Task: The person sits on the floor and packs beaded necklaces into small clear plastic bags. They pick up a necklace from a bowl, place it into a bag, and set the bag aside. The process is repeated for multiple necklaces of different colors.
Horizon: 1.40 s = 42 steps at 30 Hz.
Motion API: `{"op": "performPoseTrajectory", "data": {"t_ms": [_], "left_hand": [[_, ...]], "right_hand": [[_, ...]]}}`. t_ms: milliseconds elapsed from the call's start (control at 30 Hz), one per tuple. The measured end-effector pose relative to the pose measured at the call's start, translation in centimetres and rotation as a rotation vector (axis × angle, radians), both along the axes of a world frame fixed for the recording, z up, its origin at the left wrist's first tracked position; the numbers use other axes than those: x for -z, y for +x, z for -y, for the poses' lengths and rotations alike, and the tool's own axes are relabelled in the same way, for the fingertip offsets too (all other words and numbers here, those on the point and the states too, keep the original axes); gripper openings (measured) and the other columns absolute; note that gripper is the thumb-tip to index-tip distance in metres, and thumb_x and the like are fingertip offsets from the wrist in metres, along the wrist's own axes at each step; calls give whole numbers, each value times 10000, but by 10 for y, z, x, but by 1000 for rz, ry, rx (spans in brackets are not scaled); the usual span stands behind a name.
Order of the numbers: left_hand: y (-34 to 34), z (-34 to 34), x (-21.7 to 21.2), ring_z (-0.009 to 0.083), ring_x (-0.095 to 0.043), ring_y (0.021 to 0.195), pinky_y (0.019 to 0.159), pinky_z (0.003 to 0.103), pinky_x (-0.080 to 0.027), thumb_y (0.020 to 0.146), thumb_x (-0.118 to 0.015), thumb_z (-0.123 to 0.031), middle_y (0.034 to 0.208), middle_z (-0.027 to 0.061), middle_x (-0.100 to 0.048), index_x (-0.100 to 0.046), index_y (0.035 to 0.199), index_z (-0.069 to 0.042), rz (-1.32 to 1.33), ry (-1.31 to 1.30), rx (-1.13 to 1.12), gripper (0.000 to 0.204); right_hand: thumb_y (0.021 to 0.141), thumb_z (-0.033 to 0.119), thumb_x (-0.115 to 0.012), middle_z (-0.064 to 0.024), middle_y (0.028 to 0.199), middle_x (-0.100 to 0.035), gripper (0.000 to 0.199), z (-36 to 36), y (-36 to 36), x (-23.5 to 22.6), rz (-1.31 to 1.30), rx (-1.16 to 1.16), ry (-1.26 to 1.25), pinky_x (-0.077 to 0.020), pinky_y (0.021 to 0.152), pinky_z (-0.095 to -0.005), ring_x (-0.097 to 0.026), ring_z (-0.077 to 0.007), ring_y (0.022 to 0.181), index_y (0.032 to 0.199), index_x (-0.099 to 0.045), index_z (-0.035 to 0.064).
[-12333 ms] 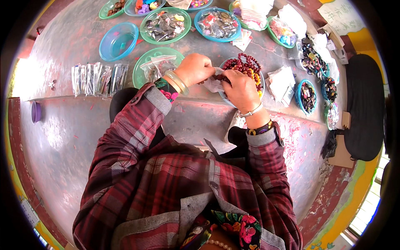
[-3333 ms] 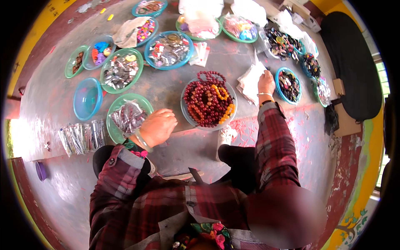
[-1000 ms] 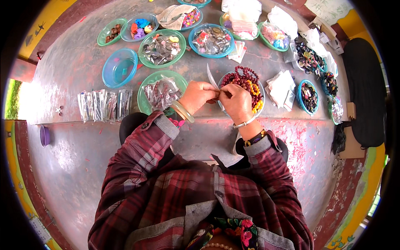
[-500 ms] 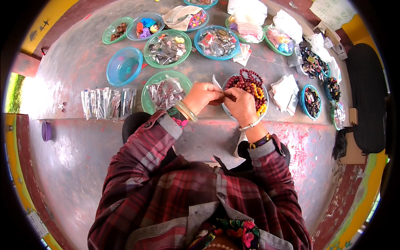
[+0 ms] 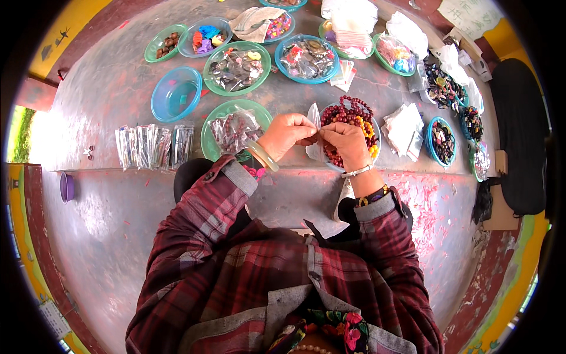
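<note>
At centre, the left hand (image 5: 288, 137) and right hand (image 5: 346, 147) each have the grip pinched by the fingertips on a small clear plastic bag (image 5: 315, 151), upright between them. Just beside it, at 3 o'clock, a bowl (image 5: 379, 141) holds dark red and yellow bead strings (image 5: 354, 112); at 9 o'clock sits a green basin (image 5: 206, 137) of bagged beads (image 5: 233, 131). Farther off, toward 12 o'clock, stands a blue basin (image 5: 309, 80) of clear packets (image 5: 306, 57).

The left forearm (image 5: 203, 197) slants forward and inward to the right, the right forearm (image 5: 382, 227) forward and inward to the left. The left hand (image 5: 287, 135) and right hand (image 5: 348, 145) are held close together ahead of the torso (image 5: 277, 256), backs mostly upward, the fingers (image 5: 302, 123) of these 2 curled and pinched, tips just beside each other.
</note>
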<state>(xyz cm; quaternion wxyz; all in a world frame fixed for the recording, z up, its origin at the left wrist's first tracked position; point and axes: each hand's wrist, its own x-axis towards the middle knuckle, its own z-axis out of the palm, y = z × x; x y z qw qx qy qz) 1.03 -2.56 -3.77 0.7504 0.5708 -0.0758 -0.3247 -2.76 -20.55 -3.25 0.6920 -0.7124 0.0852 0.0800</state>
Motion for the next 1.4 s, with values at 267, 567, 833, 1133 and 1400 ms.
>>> {"op": "performPoseTrajectory", "data": {"t_ms": [267, 567, 833, 1133, 1400], "left_hand": [[0, 2, -1, 124, -605, 826, 748, 262, -494, 879, -572, -165, 902, 49, -614, -581, 955, -21, -56, -57, -12, 163], [2, 3, 2, 116, -597, 818, 731, 259, -494, 861, -593, -164, 889, 28, -600, -573, 956, -31, -2, -44, 18, 165], [6, -1, 13, 151, -599, 790, 683, 273, -509, 777, -584, -19, 887, 66, -582, -534, 1015, 10, 125, 155, -215, 245], [-4, 6, -2, 192, -613, 739, 636, 301, -512, 744, -599, 3, 991, 148, -564, -499, 1177, -35, 688, 469, -228, 446], [4, -12, 6, 353, -534, 1023, 882, 386, -446, 726, -561, 54, 1147, 208, -518, -629, 956, -20, 1234, 765, -240, 251]], "right_hand": [[781, 79, -652, -22, 718, -644, 94, -2, -1, -9, -101, 17, 153, -444, 582, -198, -570, -70, 638, 799, -661, -12], [749, 73, -622, -26, 679, -632, 96, -2, 0, -7, -68, 13, 104, -439, 574, -204, -549, -69, 608, 741, -631, -22], [706, 104, -601, -122, 571, -576, 66, -8, -5, -17, 484, 221, -838, -455, 481, -354, -585, -265, 502, 721, -563, 52], [736, 54, -555, -129, 633, -570, 75, -20, -13, -16, 763, -31, -1013, -466, 516, -400, -590, -305, 582, 733, -480, 49], [720, 63, -558, -118, 638, -565, 88, -11, -12, -37, 844, -13, -1167, -465, 577, -392, -596, -286, 627, 738, -472, 64]]}}
